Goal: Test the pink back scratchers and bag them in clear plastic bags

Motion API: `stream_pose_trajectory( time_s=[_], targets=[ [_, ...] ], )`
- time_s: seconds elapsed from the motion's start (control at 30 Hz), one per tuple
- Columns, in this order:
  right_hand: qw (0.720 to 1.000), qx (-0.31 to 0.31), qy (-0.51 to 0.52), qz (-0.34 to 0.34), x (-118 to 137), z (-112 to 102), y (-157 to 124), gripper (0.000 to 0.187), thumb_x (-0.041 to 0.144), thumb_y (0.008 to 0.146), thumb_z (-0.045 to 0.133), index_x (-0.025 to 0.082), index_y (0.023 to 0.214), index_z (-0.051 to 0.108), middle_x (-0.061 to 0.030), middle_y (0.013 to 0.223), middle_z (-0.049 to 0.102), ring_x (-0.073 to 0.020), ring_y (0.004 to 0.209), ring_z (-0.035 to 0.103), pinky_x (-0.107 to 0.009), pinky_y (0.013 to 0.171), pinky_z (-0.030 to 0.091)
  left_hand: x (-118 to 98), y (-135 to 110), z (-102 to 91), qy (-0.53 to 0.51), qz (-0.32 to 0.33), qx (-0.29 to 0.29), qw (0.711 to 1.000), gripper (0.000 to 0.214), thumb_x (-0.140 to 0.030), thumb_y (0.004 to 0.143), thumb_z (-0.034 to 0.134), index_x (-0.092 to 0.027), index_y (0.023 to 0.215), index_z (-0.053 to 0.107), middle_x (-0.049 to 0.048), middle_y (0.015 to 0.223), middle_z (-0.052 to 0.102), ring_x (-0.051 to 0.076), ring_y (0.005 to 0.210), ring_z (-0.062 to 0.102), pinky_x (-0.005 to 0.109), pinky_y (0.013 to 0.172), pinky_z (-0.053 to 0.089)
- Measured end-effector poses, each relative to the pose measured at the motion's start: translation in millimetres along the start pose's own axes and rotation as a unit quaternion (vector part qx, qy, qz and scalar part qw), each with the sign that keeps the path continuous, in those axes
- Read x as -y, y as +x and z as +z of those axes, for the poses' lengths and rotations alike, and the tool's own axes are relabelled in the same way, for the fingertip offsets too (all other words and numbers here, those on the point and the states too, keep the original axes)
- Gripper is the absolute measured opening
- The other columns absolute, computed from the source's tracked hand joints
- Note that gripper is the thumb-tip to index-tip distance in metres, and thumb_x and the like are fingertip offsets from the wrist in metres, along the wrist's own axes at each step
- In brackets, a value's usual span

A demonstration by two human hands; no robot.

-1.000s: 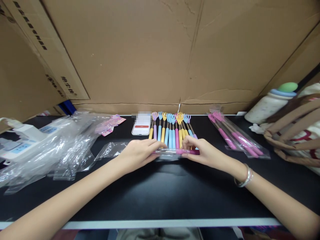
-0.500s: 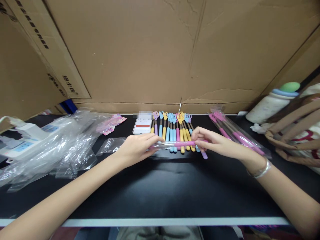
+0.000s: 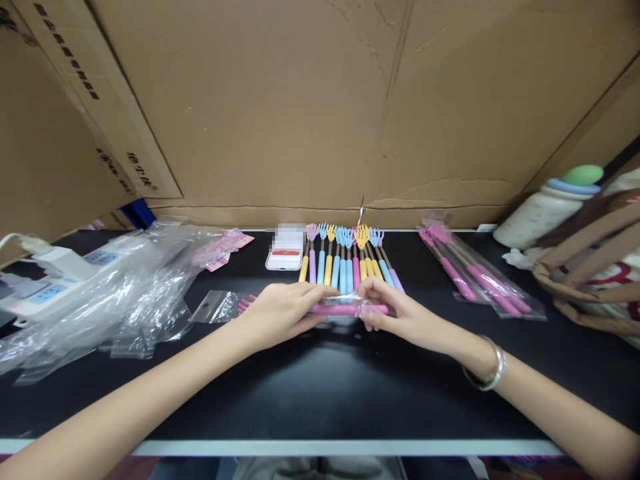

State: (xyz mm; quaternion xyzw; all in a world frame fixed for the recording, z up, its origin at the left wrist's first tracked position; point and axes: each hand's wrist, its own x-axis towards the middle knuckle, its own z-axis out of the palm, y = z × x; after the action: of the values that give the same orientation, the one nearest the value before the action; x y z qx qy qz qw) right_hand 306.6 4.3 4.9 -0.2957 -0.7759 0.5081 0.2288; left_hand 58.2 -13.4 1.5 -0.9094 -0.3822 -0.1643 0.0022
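Note:
A pink back scratcher [image 3: 333, 310] lies level between my hands, mostly inside a clear plastic bag [image 3: 215, 308]. My left hand [image 3: 283, 310] is closed over its middle; pink claw tips show through the bag to the left. My right hand [image 3: 393, 308] pinches the bag's open end around the handle, and the handle's end sticks out to the right. Just beyond my hands, several back scratchers [image 3: 345, 263] with yellow, blue, purple and pink handles lie side by side, claws pointing away. My fingers hide some of their handle ends.
Bagged pink back scratchers [image 3: 480, 270] lie at the right, near a white bottle [image 3: 535, 217] and a brown-handled bag [image 3: 570, 287]. A phone [image 3: 285, 257] lies left of the row. Clear bags [image 3: 145, 293], pink cards [image 3: 225, 247] and a power strip [image 3: 50, 290] are at the left. Cardboard [image 3: 280, 120] stands behind.
My right hand has moved left and nearer along the handle, and the back scratcher sits deeper in the bag. My left hand has come slightly nearer to me.

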Motion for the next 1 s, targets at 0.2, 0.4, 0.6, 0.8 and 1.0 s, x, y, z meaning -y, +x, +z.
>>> stream_pose_trajectory(
  time_s=[0.2, 0.4, 0.6, 0.8, 1.0],
  targets=[
    [0.996, 0.007, 0.09, 0.022, 8, -10, 0, 0.03, 0.04, 0.095, 0.041, 0.019, 0.114, 0.047, -0.003, 0.088, 0.06, -0.016, 0.084, 0.061, -0.034, 0.078, 0.047, 10, 0, -3.3, -0.003, -0.014, -0.018, 1.0, 0.032, -0.03, 0.09, 0.047, -0.025, 0.121, 0.046, 0.0012, 0.106, 0.066, 0.014, 0.085, 0.064, 0.021, 0.069, 0.046],
    [0.996, 0.027, 0.082, 0.027, 10, -14, -1, 0.035, 0.037, 0.096, 0.037, 0.02, 0.125, 0.046, -0.0056, 0.098, 0.063, -0.0183, 0.095, 0.062, -0.038, 0.089, 0.045, 13, 0, -5.8, -0.007, -0.012, -0.025, 1.0, 0.032, -0.028, 0.088, 0.051, -0.025, 0.12, 0.047, -0.0012, 0.103, 0.066, 0.012, 0.084, 0.064, 0.02, 0.07, 0.045],
    [0.997, 0.045, 0.067, -0.002, -1, -5, 2, 0.022, 0.037, 0.093, 0.047, 0.019, 0.105, 0.044, -0.001, 0.089, 0.056, -0.0129, 0.083, 0.06, -0.031, 0.079, 0.046, 1, 0, -3.7, -0.02, -0.001, 0.004, 1.0, 0.029, -0.035, 0.092, 0.046, -0.025, 0.119, 0.048, 0.0012, 0.108, 0.065, 0.015, 0.091, 0.064, 0.022, 0.072, 0.047],
    [0.997, 0.032, 0.065, -0.014, -11, 0, 6, 0.031, 0.042, 0.087, 0.056, 0.021, 0.1, 0.038, 0.0017, 0.085, 0.05, -0.0103, 0.075, 0.056, -0.028, 0.072, 0.045, -5, 0, -0.9, -0.017, 0.015, 0.016, 1.0, 0.027, -0.031, 0.094, 0.043, -0.024, 0.119, 0.048, 0.0017, 0.112, 0.064, 0.015, 0.097, 0.063, 0.023, 0.076, 0.048],
    [0.999, 0.037, 0.01, -0.018, -10, 4, 3, 0.035, 0.047, 0.088, 0.052, 0.019, 0.107, 0.04, 0.0, 0.085, 0.051, -0.0114, 0.073, 0.054, -0.027, 0.067, 0.043, -8, 0, -1.2, -0.003, 0.034, 0.012, 0.999, 0.027, -0.028, 0.092, 0.047, -0.022, 0.118, 0.048, 0.0022, 0.102, 0.065, 0.016, 0.09, 0.063, 0.024, 0.073, 0.048]
  ],
)
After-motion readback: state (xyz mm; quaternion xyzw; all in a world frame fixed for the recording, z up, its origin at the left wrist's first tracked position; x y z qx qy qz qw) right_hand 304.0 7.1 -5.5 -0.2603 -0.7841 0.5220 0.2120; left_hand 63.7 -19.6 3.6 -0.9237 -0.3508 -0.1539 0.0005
